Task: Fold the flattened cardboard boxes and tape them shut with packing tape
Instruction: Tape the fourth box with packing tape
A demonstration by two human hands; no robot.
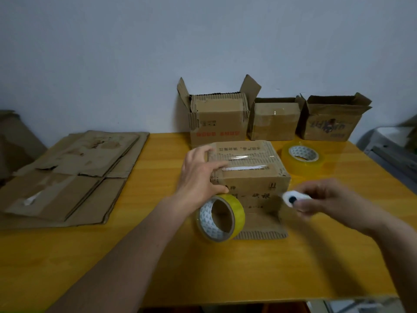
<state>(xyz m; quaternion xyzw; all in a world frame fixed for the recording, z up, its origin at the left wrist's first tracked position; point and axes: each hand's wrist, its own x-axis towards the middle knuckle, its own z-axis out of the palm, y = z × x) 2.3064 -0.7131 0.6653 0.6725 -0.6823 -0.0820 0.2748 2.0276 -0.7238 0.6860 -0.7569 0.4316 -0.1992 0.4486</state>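
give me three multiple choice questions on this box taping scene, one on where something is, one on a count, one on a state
1. Where is the flattened cardboard?
A. on the table's left part
B. inside an open box
C. under the right hand

2. How many tape rolls are in view?
A. one
B. two
C. four

3. What is the left hand doing?
A. hanging idle
B. lying on the box
C. lifting a flat sheet

Answers:
1 A, the sheets lie left of the box.
2 B, one tape roll in front of the box, another to its right.
3 B, its fingers rest on the box top; the right hand holds a small white cutter.
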